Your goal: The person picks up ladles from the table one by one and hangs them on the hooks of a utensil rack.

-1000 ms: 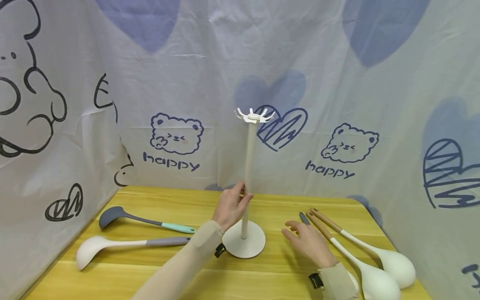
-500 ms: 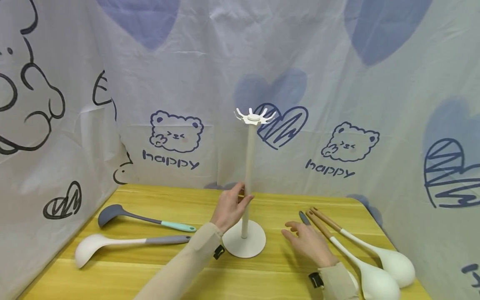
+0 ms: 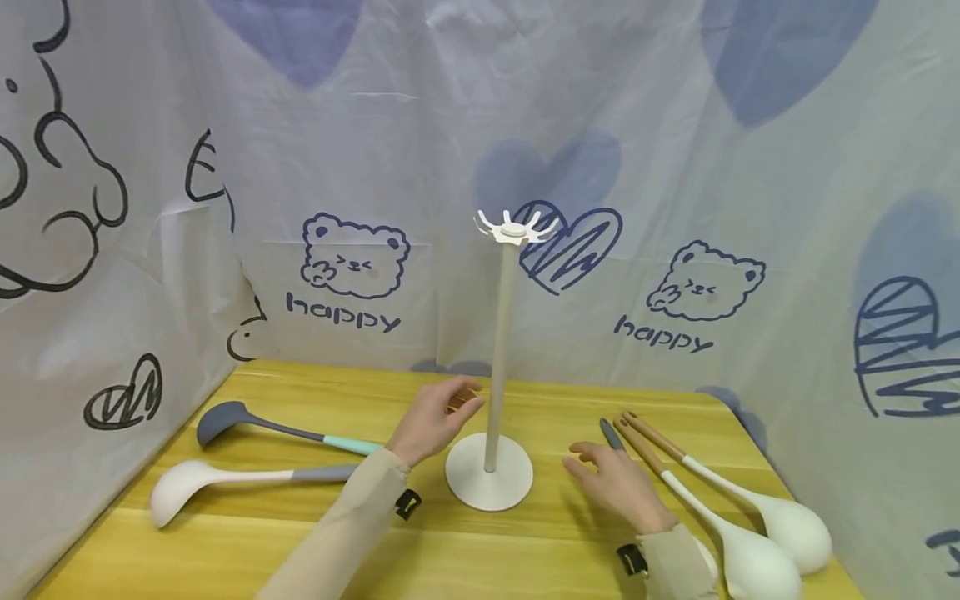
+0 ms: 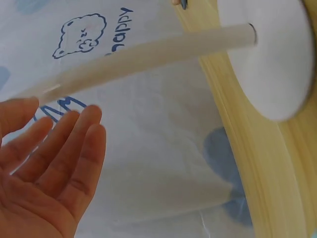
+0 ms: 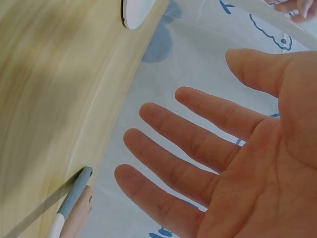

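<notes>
A white utensil stand [image 3: 498, 358] rises upright from its round base, its crown of hooks bare. Just left of the pole is my left hand [image 3: 433, 418], its fingers loosely bent and a small gap between it and the pole. In the left wrist view the palm of that hand [image 4: 54, 173] is bare beside the pole [image 4: 148, 57]. My right hand [image 3: 617, 487] hovers right of the base, relaxed and holding nothing. The right wrist view shows its fingers [image 5: 173, 163] spread apart. A grey handle end [image 3: 611, 433] shows just beyond it; the rest is mostly hidden.
On the left lie a dark ladle with a mint handle [image 3: 281, 427] and a white ladle with a grey handle [image 3: 247, 476]. Two white ladles with wooden handles [image 3: 757, 567] [image 3: 795, 533] lie at the right. A printed curtain [image 3: 450, 167] hangs behind the wooden table [image 3: 450, 562].
My left hand has let go of the stand's pole and drawn back to the left. The right hand keeps its place. The head view has tilted slightly.
</notes>
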### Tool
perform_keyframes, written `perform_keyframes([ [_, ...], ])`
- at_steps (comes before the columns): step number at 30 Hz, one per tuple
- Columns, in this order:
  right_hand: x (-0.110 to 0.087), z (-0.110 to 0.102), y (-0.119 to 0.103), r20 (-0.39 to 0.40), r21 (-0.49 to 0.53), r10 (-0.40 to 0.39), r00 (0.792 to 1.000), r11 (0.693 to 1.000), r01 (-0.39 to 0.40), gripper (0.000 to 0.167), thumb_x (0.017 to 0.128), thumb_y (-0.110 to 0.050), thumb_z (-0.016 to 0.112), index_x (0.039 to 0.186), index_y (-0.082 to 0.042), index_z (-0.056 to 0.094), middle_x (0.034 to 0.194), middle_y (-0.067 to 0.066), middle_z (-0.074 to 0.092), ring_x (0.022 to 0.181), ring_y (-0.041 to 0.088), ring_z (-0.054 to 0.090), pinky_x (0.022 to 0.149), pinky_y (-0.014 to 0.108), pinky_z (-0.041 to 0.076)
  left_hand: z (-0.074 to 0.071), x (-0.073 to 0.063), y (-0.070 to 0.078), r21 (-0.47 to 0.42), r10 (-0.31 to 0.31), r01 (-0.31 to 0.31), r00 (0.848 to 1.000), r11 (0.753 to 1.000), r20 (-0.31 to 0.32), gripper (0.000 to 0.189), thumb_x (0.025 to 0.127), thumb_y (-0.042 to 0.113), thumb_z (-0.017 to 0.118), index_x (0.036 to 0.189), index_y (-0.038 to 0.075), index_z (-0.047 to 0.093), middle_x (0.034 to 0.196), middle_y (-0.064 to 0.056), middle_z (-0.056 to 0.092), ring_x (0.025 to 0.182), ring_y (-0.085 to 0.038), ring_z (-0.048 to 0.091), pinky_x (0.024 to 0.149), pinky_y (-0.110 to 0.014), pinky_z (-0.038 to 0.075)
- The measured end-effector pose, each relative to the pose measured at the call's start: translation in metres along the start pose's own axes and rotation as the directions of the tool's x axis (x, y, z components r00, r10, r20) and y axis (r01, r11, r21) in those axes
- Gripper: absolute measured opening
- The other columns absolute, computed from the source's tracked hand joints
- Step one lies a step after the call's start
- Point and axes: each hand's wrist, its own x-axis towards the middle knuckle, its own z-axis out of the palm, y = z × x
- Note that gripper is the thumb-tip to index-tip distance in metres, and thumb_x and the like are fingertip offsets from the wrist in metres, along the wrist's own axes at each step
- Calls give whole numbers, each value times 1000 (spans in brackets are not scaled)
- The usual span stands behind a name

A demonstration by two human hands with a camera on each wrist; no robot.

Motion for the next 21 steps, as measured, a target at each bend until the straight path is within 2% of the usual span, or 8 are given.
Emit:
perform_keyframes([
  [5,-2,0,-1,-14,7,-6,1000,1000,6,40,98,-39,58,126,-12,65,119,13,69,106,33,67,89,53,54,-14,-11,-9,58,0,-2,999,998,40,15,96,20,64,108,13,70,100,1,74,88,-13,68,79,-29,58],
  [11,0,-1,-2,-31,14,-10,999,1000,10,40,97,-39,59,126,-13,65,119,11,70,106,31,67,89,52,54,-33,-26,-22,111,-52,49,998,993,31,14,97,23,63,107,17,71,102,3,73,89,-11,67,81,-30,57],
  [14,0,-2,-4,-44,12,-13,999,1000,14,40,97,-40,59,126,-14,66,119,10,70,106,30,67,90,51,54,-41,-32,-29,158,-48,43,998,986,32,13,97,23,63,106,17,70,101,2,73,90,-11,67,80,-31,58],
  [17,1,-3,-3,-50,15,-18,999,1000,19,39,97,-40,59,126,-14,66,118,10,70,105,30,67,89,51,54,-48,-38,-36,216,-28,13,997,976,65,11,97,21,63,102,16,70,98,2,73,89,-12,67,79,-31,58],
  [21,0,-4,-3,-50,35,-16,999,999,18,39,98,-39,59,127,-13,65,118,10,70,107,30,66,91,50,53,-55,-46,-46,271,-47,8,990,963,136,12,97,20,62,101,13,71,94,3,72,86,-11,66,77,-31,57],
])
